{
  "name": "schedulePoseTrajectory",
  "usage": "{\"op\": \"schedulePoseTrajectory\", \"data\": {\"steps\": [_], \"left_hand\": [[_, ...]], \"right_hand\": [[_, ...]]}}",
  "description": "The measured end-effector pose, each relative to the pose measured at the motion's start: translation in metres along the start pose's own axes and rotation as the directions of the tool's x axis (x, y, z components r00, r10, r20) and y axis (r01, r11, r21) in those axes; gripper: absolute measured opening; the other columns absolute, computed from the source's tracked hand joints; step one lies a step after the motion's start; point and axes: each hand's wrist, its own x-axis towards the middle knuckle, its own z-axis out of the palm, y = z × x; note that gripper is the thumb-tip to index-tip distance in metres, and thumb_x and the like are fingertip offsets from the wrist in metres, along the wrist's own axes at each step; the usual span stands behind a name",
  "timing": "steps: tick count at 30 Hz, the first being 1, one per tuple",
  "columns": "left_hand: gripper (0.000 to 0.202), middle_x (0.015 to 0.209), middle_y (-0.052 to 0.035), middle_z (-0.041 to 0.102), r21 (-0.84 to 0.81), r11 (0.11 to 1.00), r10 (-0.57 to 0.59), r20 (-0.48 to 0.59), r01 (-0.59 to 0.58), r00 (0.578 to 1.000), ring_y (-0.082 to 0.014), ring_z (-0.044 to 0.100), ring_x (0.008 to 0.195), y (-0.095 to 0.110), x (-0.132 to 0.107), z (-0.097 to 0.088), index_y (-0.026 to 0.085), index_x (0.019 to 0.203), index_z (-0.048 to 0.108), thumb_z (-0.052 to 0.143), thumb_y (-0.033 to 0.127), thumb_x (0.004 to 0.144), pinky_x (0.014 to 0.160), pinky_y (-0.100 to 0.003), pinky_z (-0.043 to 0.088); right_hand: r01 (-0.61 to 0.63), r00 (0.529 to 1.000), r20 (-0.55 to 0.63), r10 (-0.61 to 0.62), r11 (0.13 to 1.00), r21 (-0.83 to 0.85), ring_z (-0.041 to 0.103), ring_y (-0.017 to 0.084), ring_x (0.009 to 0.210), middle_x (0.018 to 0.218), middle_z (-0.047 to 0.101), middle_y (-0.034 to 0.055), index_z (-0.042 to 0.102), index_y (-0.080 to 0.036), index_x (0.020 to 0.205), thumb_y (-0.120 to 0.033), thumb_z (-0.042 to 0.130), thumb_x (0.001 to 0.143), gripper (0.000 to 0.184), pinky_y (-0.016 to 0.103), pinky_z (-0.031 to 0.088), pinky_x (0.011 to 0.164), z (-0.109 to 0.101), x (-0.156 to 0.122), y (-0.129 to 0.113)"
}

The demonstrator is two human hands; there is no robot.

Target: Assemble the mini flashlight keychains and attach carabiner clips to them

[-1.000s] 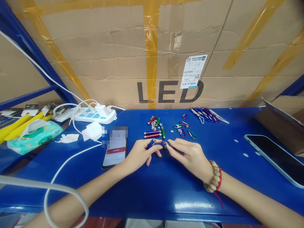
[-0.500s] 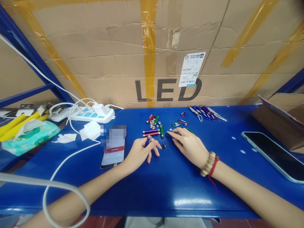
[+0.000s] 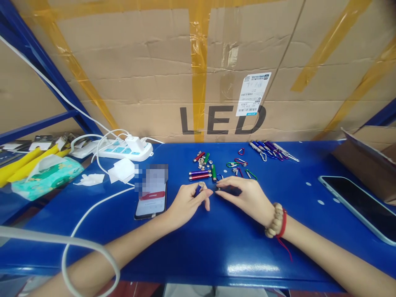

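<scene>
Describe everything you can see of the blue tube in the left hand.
The blue tube is a small, slim cylinder, glossy and metallic-looking, with a silver-coloured end. It is held tilted, that end uppermost in the view and leaning to the right. The left hand grips it over the blue table and hides its lower part. Whether the silver end is open or closed is too small to tell.

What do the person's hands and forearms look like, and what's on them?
Both hands, left and right, are ungloved, with no sleeves visible on the forearms. The right wrist wears a bracelet of round, tan beads and a red cord with a loose end. No bracelet shows on the left.
</scene>
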Motion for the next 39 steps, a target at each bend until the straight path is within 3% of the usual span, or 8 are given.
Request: {"op": "schedulePoseTrajectory", "data": {"steps": [3, 6, 10, 15, 21, 27, 31, 39], "left_hand": [[0.04, 0.063, -0.0003, 0.059, 0.115, 0.993, 0.034, 0.059, -0.041, 0.998, -0.0102, 0.044, 0.058, 0.003, -0.001, 0.0, 0.016, 0.061, 0.05, 0.035, 0.038, 0.09, 0.06, -0.023, 0.034], [0.033, 0.071, 0.001, 0.056, 0.156, 0.987, 0.028, 0.118, -0.046, 0.993, -0.0122, 0.049, 0.07, 0.003, -0.003, 0.0, 0.018, 0.071, 0.047, 0.031, 0.038, 0.092, 0.068, -0.024, 0.037], [0.02, 0.072, 0.0035, 0.051, 0.199, 0.979, 0.008, 0.148, -0.038, 0.989, -0.0113, 0.045, 0.065, -0.001, -0.005, 0.001, 0.021, 0.087, 0.04, 0.026, 0.034, 0.093, 0.065, -0.024, 0.037], [0.02, 0.079, 0.0017, 0.053, 0.245, 0.962, 0.085, 0.167, -0.125, 0.982, -0.0118, 0.046, 0.068, -0.002, -0.005, 0.002, 0.02, 0.096, 0.043, 0.028, 0.033, 0.094, 0.067, -0.025, 0.037], [0.02, 0.094, -0.0005, 0.059, 0.278, 0.937, 0.172, 0.167, -0.214, 0.971, -0.014, 0.053, 0.086, 0.0, -0.003, 0.001, 0.021, 0.097, 0.052, 0.034, 0.027, 0.093, 0.08, -0.024, 0.038], [0.023, 0.096, -0.0006, 0.062, 0.323, 0.912, 0.205, 0.178, -0.254, 0.962, -0.0154, 0.054, 0.093, -0.005, -0.002, 0.001, 0.021, 0.102, 0.056, 0.036, 0.027, 0.093, 0.085, -0.024, 0.039], [0.024, 0.091, -0.0011, 0.063, 0.349, 0.905, 0.19, 0.182, -0.244, 0.965, -0.0157, 0.057, 0.091, -0.007, -0.001, 0.001, 0.021, 0.103, 0.057, 0.037, 0.028, 0.093, 0.084, -0.024, 0.042], [0.026, 0.096, -0.0044, 0.066, 0.488, 0.827, 0.198, 0.213, -0.28, 0.957, -0.0185, 0.06, 0.093, -0.012, -0.004, 0.003, 0.019, 0.101, 0.058, 0.035, 0.028, 0.093, 0.083, -0.028, 0.045]], "right_hand": [[-0.161, 0.984, -0.039, 0.176, 0.956, 0.245, 0.067, 0.015, 0.065, 0.076, 0.071, 0.0019, 0.068, -0.016, 0.084, -0.03, 0.067, 0.075, 0.017, 0.025, 0.055, 0.064, -0.002, 0.0, -0.008], [-0.151, 0.977, -0.094, 0.193, 0.929, 0.339, 0.066, 0.016, 0.066, 0.073, 0.071, 0.0016, 0.07, -0.017, 0.08, -0.033, 0.071, 0.07, 0.018, 0.026, 0.056, 0.065, -0.004, 0.0, -0.013], [0.003, 0.985, -0.166, 0.053, 0.948, 0.319, 0.064, 0.015, 0.074, 0.08, 0.07, 0.0017, 0.072, -0.021, 0.085, -0.025, 0.068, 0.075, 0.012, 0.026, 0.054, 0.071, -0.006, 0.0, -0.015], [0.129, 0.987, -0.13, -0.096, 0.953, 0.274, 0.062, 0.013, 0.076, 0.084, 0.067, 0.0015, 0.071, -0.025, 0.095, -0.019, 0.06, 0.082, 0.019, 0.023, 0.052, 0.067, -0.01, -0.002, -0.019], [0.021, 0.993, -0.114, 0.015, 0.952, 0.305, 0.063, 0.013, 0.066, 0.073, 0.069, 0.0002, 0.072, -0.02, 0.08, -0.025, 0.071, 0.072, 0.009, 0.023, 0.052, 0.066, -0.013, -0.004, -0.021], [0.147, 0.988, -0.082, -0.13, 0.953, 0.266, 0.062, 0.011, 0.067, 0.073, 0.066, 0.0014, 0.072, -0.021, 0.083, -0.021, 0.06, 0.082, 0.012, 0.021, 0.051, 0.062, -0.016, -0.002, -0.016], [0.154, 0.988, -0.068, -0.142, 0.958, 0.243, 0.062, 0.01, 0.067, 0.073, 0.066, 0.0013, 0.072, -0.021, 0.085, -0.019, 0.06, 0.082, 0.013, 0.021, 0.05, 0.062, -0.014, -0.002, -0.014], [-0.052, 0.999, 0.017, 0.049, 0.962, 0.268, 0.06, 0.011, 0.062, 0.067, 0.066, 0.001, 0.072, -0.02, 0.074, -0.022, 0.065, 0.077, 0.008, 0.022, 0.048, 0.059, -0.007, -0.005, -0.015]]}}
